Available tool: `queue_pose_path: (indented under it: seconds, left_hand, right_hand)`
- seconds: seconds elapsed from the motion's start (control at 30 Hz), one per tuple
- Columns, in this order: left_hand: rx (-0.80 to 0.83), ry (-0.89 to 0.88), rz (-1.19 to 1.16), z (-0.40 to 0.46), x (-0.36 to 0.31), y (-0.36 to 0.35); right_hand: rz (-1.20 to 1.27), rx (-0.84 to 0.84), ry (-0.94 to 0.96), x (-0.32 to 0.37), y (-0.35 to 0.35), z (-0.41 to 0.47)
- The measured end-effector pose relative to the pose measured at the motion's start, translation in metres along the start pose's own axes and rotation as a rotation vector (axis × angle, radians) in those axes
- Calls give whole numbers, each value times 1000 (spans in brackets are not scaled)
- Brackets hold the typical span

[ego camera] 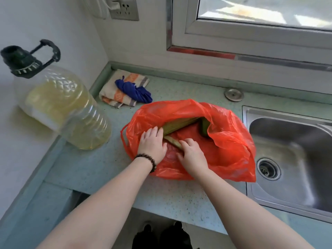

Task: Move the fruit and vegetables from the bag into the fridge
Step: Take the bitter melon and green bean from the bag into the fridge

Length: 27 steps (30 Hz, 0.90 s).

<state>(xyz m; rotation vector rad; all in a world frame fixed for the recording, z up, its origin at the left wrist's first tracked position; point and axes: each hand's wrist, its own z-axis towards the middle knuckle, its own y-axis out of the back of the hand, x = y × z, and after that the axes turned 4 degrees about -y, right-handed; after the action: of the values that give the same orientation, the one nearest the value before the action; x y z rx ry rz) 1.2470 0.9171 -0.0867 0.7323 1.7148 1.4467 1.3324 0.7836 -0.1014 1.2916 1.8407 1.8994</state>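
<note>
Left hand [152,142], right hand [191,155] gripping green vegetables [177,125], inside red bag [224,141]

A crumpled red plastic bag [224,148] is lying open on the counter just left of the sink, its mouth gaping upward. Inside it, green-husked corn cobs [177,125] are lying on their sides, one slanting toward the bag's left edge, another partly showing under a fold at the back
</note>
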Motion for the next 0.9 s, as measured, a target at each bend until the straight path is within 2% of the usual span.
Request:
queue_pose_path:
  seconds: [0.13,0.43,0.9]
  left_hand:
    - [30,25,8,8,21,-6]
    - [66,33,-76,22,60,-14]
    - [-177,-164,-212,28,69,31]
  right_hand:
    - [-56,-7,-33,7,-11,8]
    - [-138,-144,-139,16,-29,20]
    - [58,-348,-159,32,-1,5]
